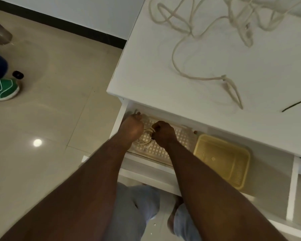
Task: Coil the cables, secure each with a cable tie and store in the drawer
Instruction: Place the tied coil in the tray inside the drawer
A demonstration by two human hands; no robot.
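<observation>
Both my hands reach into the open white drawer [261,173] under the desk. My left hand [131,128] and my right hand [163,133] are closed on a coiled cream cable [145,136], held just above a white perforated basket [181,136] in the drawer's left part. Most of the coil is hidden between my hands. On the white desk top [163,66] lies a loose, tangled cream cable [184,32], its plug end [230,87] near the front edge.
A yellow perforated basket [222,160] sits in the drawer to the right of the white one. A thin black cable tie [296,105] lies at the desk's right edge. On the tiled floor at left are another person's green shoe [3,90] and a small black object [17,74].
</observation>
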